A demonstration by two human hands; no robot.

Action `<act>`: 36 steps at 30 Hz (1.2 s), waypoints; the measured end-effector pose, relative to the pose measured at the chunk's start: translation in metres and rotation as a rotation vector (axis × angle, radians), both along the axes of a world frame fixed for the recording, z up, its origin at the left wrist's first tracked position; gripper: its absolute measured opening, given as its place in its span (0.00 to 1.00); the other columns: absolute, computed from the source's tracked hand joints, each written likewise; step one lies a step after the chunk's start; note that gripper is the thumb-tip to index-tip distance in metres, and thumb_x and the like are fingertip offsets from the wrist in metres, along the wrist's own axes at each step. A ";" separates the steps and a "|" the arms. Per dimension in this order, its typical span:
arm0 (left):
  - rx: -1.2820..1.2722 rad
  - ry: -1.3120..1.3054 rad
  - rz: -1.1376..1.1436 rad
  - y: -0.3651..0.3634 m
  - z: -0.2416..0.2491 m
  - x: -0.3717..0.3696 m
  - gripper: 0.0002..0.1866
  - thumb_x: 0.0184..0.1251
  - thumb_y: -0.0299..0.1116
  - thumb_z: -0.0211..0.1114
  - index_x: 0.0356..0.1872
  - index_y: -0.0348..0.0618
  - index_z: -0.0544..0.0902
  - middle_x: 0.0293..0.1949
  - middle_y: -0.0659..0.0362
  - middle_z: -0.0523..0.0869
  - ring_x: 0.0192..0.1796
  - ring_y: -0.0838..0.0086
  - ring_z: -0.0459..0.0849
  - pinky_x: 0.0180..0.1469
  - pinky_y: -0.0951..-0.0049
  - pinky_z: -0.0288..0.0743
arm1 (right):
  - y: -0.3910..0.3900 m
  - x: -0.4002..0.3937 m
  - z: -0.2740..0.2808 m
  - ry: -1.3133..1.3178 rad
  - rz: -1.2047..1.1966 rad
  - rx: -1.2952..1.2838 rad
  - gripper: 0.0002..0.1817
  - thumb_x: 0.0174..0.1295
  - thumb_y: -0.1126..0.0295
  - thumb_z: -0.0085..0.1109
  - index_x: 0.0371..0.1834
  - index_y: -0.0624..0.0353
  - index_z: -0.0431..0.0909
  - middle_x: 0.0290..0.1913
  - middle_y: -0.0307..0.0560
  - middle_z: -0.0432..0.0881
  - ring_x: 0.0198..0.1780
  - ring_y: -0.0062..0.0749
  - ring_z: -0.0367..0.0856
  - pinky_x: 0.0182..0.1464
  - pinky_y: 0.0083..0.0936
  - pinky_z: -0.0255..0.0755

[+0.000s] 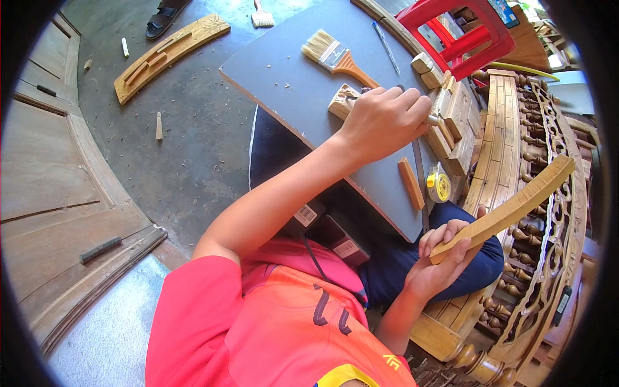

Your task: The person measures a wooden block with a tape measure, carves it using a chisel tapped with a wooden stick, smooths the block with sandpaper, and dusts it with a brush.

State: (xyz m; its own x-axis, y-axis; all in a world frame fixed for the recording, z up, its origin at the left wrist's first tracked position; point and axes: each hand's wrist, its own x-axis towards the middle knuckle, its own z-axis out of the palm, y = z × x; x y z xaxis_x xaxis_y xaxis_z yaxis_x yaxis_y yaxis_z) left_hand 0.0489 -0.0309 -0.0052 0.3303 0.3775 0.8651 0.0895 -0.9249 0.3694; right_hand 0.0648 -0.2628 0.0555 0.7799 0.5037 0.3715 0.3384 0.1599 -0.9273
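My right hand (438, 258) is closed round the lower end of a curved wooden slat (509, 209), which slants up to the right with fine lines across its face. My left hand (387, 119) is closed over the grey board (284, 71). A short light cylindrical end sticks out beyond its fingers; the rest of what it grips is hidden. Beside that hand are a wooden block (340, 102) and a paintbrush (338, 59) with an orange handle. A small wooden strip (411, 184) and a yellow tape measure (439, 186) lie nearer to me.
A blue pen (385, 48) lies on the board, with stacked wood blocks (459, 122) at its right edge. Beyond are a red plastic stool (451, 48) and a carved wooden bench (496, 129). A slotted curved board (171, 57) and another brush (262, 16) rest on the floor.
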 end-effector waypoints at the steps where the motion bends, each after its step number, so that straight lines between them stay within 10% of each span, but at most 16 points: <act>1: -0.001 -0.001 0.001 0.000 0.000 0.000 0.14 0.63 0.39 0.76 0.39 0.47 0.79 0.34 0.60 0.82 0.34 0.66 0.86 0.37 0.66 0.81 | 0.000 0.000 0.000 -0.002 0.003 -0.003 0.38 0.83 0.50 0.51 0.86 0.61 0.51 0.39 0.41 0.68 0.25 0.16 0.65 0.24 0.17 0.65; 36: 0.032 -0.058 0.101 0.001 0.001 -0.002 0.12 0.66 0.37 0.76 0.36 0.48 0.78 0.30 0.62 0.79 0.31 0.70 0.84 0.32 0.69 0.77 | -0.007 -0.002 -0.018 0.153 0.126 -0.246 0.32 0.82 0.60 0.55 0.84 0.55 0.56 0.46 0.38 0.72 0.27 0.12 0.64 0.27 0.14 0.62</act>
State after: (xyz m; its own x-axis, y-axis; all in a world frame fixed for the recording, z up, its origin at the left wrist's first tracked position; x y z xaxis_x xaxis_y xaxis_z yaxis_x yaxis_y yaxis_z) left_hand 0.0469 -0.0303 -0.0044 0.2409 0.3785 0.8937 0.1624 -0.9235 0.3474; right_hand 0.0631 -0.2698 0.0376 0.7434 0.6599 0.1092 0.1835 -0.0442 -0.9820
